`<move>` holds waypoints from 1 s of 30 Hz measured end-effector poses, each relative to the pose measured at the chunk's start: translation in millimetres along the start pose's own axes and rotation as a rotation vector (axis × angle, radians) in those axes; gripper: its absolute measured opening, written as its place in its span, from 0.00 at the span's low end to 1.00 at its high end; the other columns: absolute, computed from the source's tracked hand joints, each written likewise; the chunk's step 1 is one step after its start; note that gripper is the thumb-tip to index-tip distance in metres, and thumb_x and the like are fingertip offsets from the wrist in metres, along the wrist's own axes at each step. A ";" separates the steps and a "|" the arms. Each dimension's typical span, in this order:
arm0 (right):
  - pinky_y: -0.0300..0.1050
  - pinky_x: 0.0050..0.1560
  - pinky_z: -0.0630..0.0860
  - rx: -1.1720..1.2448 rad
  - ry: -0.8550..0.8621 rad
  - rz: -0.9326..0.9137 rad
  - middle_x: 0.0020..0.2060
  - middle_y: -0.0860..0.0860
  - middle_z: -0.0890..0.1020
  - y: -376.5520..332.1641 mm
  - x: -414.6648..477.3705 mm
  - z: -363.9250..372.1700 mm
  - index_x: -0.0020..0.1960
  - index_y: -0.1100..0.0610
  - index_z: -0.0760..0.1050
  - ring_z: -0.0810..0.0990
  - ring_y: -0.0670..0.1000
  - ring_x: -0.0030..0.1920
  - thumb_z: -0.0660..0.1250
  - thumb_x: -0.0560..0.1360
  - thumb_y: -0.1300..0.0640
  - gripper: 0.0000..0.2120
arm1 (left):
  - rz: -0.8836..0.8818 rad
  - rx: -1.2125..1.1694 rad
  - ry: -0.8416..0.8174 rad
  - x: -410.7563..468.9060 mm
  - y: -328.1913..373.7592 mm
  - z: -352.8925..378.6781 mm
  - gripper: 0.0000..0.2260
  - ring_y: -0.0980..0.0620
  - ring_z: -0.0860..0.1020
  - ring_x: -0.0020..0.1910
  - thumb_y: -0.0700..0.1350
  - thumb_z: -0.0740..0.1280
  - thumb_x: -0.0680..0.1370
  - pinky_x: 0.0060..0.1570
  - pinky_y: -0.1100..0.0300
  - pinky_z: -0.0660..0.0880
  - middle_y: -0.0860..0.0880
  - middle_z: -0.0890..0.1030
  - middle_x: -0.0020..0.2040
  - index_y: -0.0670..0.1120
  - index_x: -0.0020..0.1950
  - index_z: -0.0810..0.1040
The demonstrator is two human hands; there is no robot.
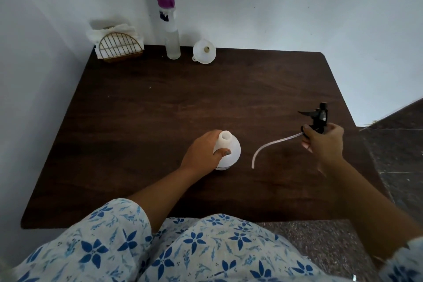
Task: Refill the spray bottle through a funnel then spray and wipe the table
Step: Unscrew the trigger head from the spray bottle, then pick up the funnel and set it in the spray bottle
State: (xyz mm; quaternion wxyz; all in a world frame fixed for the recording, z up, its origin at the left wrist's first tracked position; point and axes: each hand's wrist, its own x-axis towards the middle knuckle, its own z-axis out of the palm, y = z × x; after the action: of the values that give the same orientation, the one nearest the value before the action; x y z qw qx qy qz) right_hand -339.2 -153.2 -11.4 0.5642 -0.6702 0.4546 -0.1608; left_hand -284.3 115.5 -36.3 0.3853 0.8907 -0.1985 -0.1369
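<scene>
A white spray bottle [230, 150] stands upright and uncapped in the middle of the dark wooden table [160, 103]. My left hand [201, 152] grips its left side. To the right, my right hand [324, 145] holds the black spray head [318, 117] above the table, its clear dip tube [267, 147] curving down to the left. A white funnel [204, 51] lies at the far edge. Beside it stands a tall clear bottle with a purple cap [170, 27].
A gold wire holder with white napkins [116, 44] sits in the far left corner against the wall. The table's right edge drops to a dark stone floor [398, 144]. My lap in blue floral cloth [183, 252] is at the near edge.
</scene>
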 end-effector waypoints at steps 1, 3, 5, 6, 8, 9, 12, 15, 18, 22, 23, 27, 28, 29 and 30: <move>0.50 0.44 0.80 -0.102 -0.021 -0.029 0.54 0.59 0.77 -2.5 7.0 2.8 0.60 0.55 0.62 0.81 0.55 0.44 0.71 0.72 0.58 0.23 | -0.004 0.003 -0.003 0.4 0.0 0.0 0.19 0.50 0.74 0.58 0.48 0.69 0.74 0.56 0.56 0.72 0.49 0.76 0.61 0.47 0.63 0.71; 0.52 0.44 0.80 -0.312 -0.090 -0.101 0.53 0.60 0.77 -6.3 18.1 9.9 0.55 0.53 0.61 0.81 0.57 0.43 0.71 0.72 0.57 0.20 | -0.009 0.016 -0.009 1.0 0.0 0.2 0.20 0.50 0.73 0.60 0.49 0.69 0.74 0.57 0.59 0.70 0.49 0.75 0.62 0.47 0.64 0.70; 0.56 0.47 0.80 -0.493 -0.186 -0.133 0.54 0.60 0.77 -7.9 25.8 20.2 0.56 0.53 0.62 0.81 0.59 0.46 0.71 0.72 0.57 0.20 | -0.010 0.033 -0.015 1.0 0.0 -0.2 0.21 0.50 0.73 0.61 0.49 0.68 0.74 0.57 0.60 0.69 0.49 0.74 0.64 0.47 0.66 0.69; 0.57 0.47 0.80 -0.563 -0.239 -0.126 0.54 0.59 0.77 -9.3 28.4 25.7 0.58 0.53 0.62 0.81 0.59 0.47 0.71 0.72 0.57 0.21 | -0.014 0.040 -0.017 2.0 0.0 0.1 0.22 0.50 0.72 0.62 0.49 0.68 0.75 0.58 0.60 0.69 0.49 0.74 0.65 0.47 0.66 0.69; 0.55 0.46 0.81 -0.657 -0.328 -0.099 0.53 0.58 0.76 -10.2 29.6 37.2 0.63 0.55 0.62 0.81 0.58 0.46 0.70 0.73 0.57 0.24 | -0.022 0.055 -0.022 1.1 -0.6 -0.2 0.23 0.51 0.71 0.63 0.50 0.68 0.75 0.60 0.60 0.68 0.49 0.73 0.66 0.47 0.68 0.68; 0.54 0.46 0.81 -0.691 -0.365 -0.090 0.53 0.58 0.76 -10.3 30.4 42.5 0.64 0.55 0.61 0.81 0.57 0.45 0.70 0.73 0.57 0.25 | -0.025 0.060 -0.025 1.3 -0.7 0.0 0.23 0.51 0.71 0.64 0.50 0.67 0.75 0.61 0.60 0.68 0.49 0.73 0.67 0.47 0.68 0.68; 0.50 0.43 0.79 -0.795 -0.443 -0.096 0.54 0.59 0.76 -11.3 32.9 56.2 0.67 0.56 0.60 0.79 0.54 0.43 0.68 0.74 0.57 0.26 | -0.035 0.073 -0.032 2.4 -1.2 0.9 0.24 0.51 0.71 0.65 0.51 0.67 0.75 0.63 0.59 0.67 0.49 0.72 0.67 0.47 0.69 0.67; 0.46 0.41 0.76 -0.866 -0.473 -0.122 0.57 0.59 0.76 -11.1 36.8 65.7 0.68 0.57 0.59 0.75 0.51 0.41 0.67 0.75 0.57 0.26 | -0.043 0.075 -0.015 2.4 -0.2 1.2 0.24 0.51 0.71 0.65 0.51 0.67 0.75 0.63 0.61 0.67 0.49 0.73 0.67 0.47 0.69 0.67; 0.46 0.44 0.75 -0.906 -0.493 -0.151 0.60 0.59 0.75 -11.1 41.3 71.2 0.69 0.56 0.59 0.75 0.51 0.44 0.67 0.75 0.57 0.27 | -0.049 0.074 0.006 4.5 -1.2 1.4 0.24 0.51 0.71 0.65 0.52 0.67 0.75 0.63 0.62 0.66 0.49 0.72 0.68 0.47 0.69 0.67; 0.43 0.42 0.74 -0.907 -0.492 -0.173 0.60 0.58 0.76 -9.2 45.7 74.9 0.70 0.55 0.60 0.74 0.50 0.42 0.68 0.75 0.57 0.27 | -0.056 0.085 0.010 7.1 -1.9 1.7 0.24 0.52 0.70 0.66 0.53 0.66 0.75 0.63 0.63 0.65 0.49 0.72 0.68 0.47 0.69 0.67; 0.41 0.39 0.74 -0.911 -0.492 -0.174 0.60 0.58 0.76 -8.0 45.9 75.5 0.71 0.54 0.60 0.75 0.49 0.41 0.68 0.74 0.56 0.28 | -0.053 0.080 0.004 7.7 -2.3 1.6 0.24 0.52 0.70 0.65 0.53 0.66 0.75 0.63 0.63 0.65 0.50 0.72 0.68 0.47 0.69 0.67; 0.39 0.36 0.73 -0.977 -0.489 -0.211 0.60 0.57 0.77 -2.1 44.8 76.9 0.71 0.53 0.60 0.75 0.48 0.39 0.69 0.74 0.54 0.29 | -0.041 -0.051 -0.048 14.5 -6.1 -3.6 0.23 0.54 0.71 0.63 0.52 0.69 0.73 0.62 0.63 0.66 0.50 0.74 0.65 0.48 0.65 0.70; 0.39 0.36 0.72 -1.002 -0.492 -0.223 0.60 0.57 0.77 -1.8 44.2 77.2 0.71 0.53 0.60 0.74 0.49 0.40 0.68 0.74 0.53 0.29 | -0.041 -0.061 -0.077 16.7 -7.2 -6.2 0.23 0.56 0.70 0.63 0.52 0.70 0.72 0.62 0.63 0.66 0.51 0.73 0.65 0.49 0.65 0.70; 0.39 0.36 0.71 -1.026 -0.495 -0.228 0.60 0.57 0.77 -1.0 43.1 76.7 0.71 0.53 0.60 0.74 0.49 0.41 0.68 0.74 0.53 0.30 | -0.039 -0.058 -0.110 18.1 -7.4 -8.9 0.23 0.58 0.68 0.62 0.52 0.70 0.72 0.61 0.64 0.65 0.51 0.73 0.65 0.49 0.65 0.70; 0.39 0.37 0.71 -1.046 -0.499 -0.234 0.59 0.57 0.77 -0.5 42.7 76.6 0.72 0.53 0.60 0.74 0.49 0.41 0.68 0.74 0.52 0.30 | -0.035 -0.050 -0.139 19.7 -8.1 -11.8 0.24 0.60 0.67 0.62 0.53 0.71 0.71 0.61 0.64 0.64 0.52 0.72 0.66 0.50 0.64 0.69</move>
State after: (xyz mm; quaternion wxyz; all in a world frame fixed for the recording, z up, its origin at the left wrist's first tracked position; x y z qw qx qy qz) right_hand -260.3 -140.3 -47.6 0.2271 -0.9227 0.2498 0.1861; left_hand -260.2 118.9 -36.3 0.3903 0.8725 -0.2058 -0.2099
